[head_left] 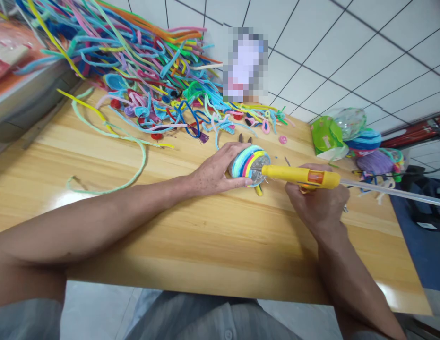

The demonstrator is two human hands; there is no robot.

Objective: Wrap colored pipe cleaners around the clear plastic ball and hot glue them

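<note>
My left hand (215, 171) is wrapped round a small round object banded with coloured pipe cleaners (248, 162), holding it on the wooden table (212, 236). My right hand (316, 198) grips a yellow glue gun (300, 176) whose nozzle touches the object's silvery face. A clear glue stick (390, 191) pokes out of the gun's back end to the right. A short yellow piece lies just under the object.
A large heap of coloured pipe cleaners (134, 61) covers the table's far left. A long pale green one (134, 160) loops across the wood. Finished wrapped balls and a green packet (326, 137) sit at the far right edge. Small pliers lie behind the object.
</note>
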